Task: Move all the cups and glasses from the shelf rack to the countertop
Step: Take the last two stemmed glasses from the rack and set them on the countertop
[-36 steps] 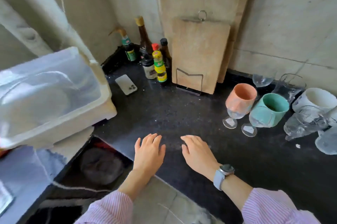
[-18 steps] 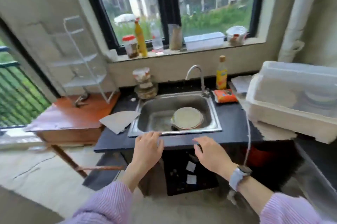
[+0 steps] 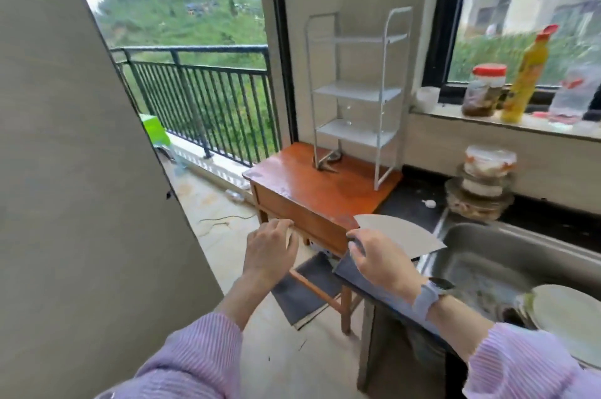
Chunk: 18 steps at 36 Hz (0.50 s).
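We hold our left hand (image 3: 271,247) and right hand (image 3: 374,255) open and empty, the shelf rack (image 3: 356,91) ahead and above, nearer the right; perhaps one clear glass (image 3: 349,112) stands on its lowest shelf.

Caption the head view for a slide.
Both empty hands, left and right, reach toward a white shelf rack on a wooden table.

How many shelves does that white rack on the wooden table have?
3. The white rack has a top shelf, a middle shelf and a bottom shelf. All look bare, though clear glassware would be hard to see.
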Available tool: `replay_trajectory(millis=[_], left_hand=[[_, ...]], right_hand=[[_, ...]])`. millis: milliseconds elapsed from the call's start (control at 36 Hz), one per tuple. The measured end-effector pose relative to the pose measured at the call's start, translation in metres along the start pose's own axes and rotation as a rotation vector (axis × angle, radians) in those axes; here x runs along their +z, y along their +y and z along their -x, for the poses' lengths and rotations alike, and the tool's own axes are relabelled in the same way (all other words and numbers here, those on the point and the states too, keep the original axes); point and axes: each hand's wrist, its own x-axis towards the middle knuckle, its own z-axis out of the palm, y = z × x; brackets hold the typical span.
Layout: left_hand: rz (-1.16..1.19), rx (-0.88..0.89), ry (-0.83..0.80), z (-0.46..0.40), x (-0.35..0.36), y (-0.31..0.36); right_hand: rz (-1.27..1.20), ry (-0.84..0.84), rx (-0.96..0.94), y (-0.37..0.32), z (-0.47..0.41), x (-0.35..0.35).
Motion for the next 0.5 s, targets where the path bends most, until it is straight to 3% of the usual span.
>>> replay_trajectory(millis=[194, 500], left_hand=[[0.040, -0.043, -0.035, -0.133, 0.035, -0.028], [0.309, -0.019, -0.098, -0.302, 0.093, -0.034]], right_hand=[[-0.086, 0.015, 0.008, 0.028, -0.140, 0.020], [-0.197, 0.091, 0.165, 0.070, -0.304, 0.026]])
